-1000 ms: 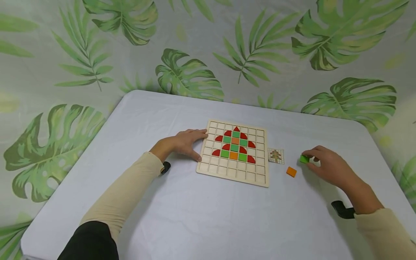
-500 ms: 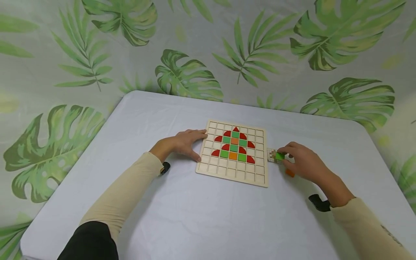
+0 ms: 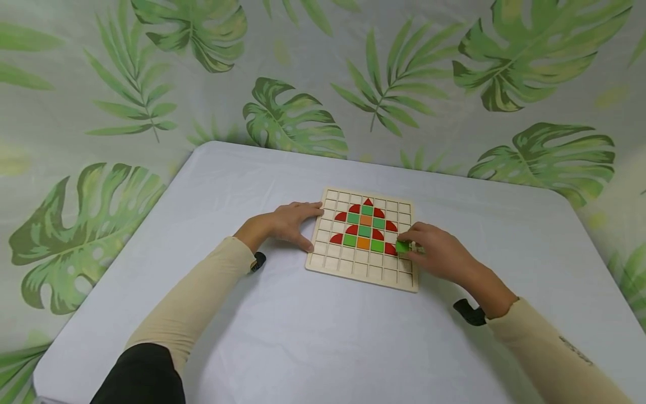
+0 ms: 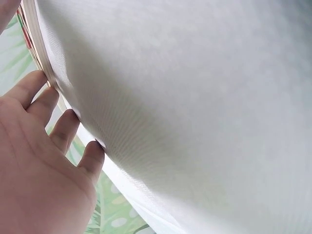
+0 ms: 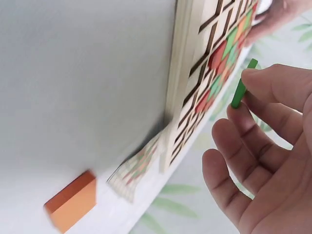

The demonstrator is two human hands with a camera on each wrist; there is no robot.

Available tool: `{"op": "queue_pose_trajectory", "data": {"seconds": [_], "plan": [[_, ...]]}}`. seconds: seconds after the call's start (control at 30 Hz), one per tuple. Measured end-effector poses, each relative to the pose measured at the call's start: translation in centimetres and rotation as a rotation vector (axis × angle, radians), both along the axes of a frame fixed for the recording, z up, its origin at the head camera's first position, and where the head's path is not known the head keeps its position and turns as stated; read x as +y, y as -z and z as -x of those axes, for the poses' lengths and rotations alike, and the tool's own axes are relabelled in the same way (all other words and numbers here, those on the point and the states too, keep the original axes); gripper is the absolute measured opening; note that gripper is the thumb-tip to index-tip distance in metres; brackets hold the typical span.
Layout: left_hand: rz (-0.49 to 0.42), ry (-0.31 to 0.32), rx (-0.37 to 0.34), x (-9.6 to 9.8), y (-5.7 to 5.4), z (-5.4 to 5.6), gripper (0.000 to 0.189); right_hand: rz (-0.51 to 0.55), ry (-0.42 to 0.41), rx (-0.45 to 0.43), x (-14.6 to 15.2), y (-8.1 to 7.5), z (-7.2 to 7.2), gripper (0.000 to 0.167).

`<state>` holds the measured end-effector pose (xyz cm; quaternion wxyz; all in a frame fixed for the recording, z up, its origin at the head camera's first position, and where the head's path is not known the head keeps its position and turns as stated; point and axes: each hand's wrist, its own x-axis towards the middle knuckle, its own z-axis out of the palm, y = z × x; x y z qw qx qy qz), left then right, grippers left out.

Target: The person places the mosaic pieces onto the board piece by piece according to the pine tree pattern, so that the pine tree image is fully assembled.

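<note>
A wooden grid board (image 3: 348, 269) lies on the white table, its cells partly filled with red, green and orange tiles in a stepped, tree-like shape. My left hand (image 3: 289, 221) rests by the board's left edge, fingers and thumb spread and touching it. Over the board's right side, my right hand (image 3: 444, 252) pinches a green square tile (image 3: 402, 247) between thumb and fingertips. In the right wrist view this green tile (image 5: 244, 84) is held on edge, apart from the board.
A small pattern card (image 5: 139, 165) lies beside the board's right edge, mostly covered by my right hand in the head view. An orange square tile (image 5: 73, 202) lies on the table near the card. Leaf-printed cloth (image 3: 292, 112) hangs behind the table.
My right hand has carried the green tile leftward from the table's right side, past the card, to above the board's right columns. The left hand stays in place.
</note>
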<state>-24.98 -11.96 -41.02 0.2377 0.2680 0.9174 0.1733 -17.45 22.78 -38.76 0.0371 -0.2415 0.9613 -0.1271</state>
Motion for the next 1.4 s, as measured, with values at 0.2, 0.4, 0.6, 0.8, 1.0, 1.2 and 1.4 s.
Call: {"op": "queue_pose_trajectory", "data": {"seconds": [0.2, 0.4, 0.6, 0.8, 1.0, 1.2, 1.4], "plan": [[0.009, -0.002, 0.006, 0.1, 0.0, 0.0, 0.096, -0.013, -0.048, 0.005, -1.6, 0.3, 0.1, 0.026], [0.004, -0.001, -0.003, 0.1, 0.0, 0.1, 0.097, -0.044, -0.093, 0.000, -3.6, 0.4, 0.0, 0.028], [0.008, -0.005, -0.003, 0.1, 0.1, 0.1, 0.096, -0.039, -0.139, 0.002, -5.4, 0.4, -0.2, 0.024], [0.006, -0.008, -0.003, 0.2, 0.0, 0.0, 0.096, -0.039, -0.142, -0.010, -6.5, 0.6, -0.1, 0.019], [0.007, -0.011, -0.003, 0.2, -0.1, -0.1, 0.096, -0.048, -0.146, -0.014, -6.8, 1.0, -0.1, 0.019], [0.011, -0.010, -0.003, 0.2, -0.2, -0.2, 0.096, -0.038, -0.156, -0.011, -6.6, 1.2, -0.2, 0.020], [0.016, -0.011, 0.000, 0.2, -0.2, -0.2, 0.095, 0.002, -0.164, -0.007, -6.3, 1.5, -0.1, 0.020]]}}
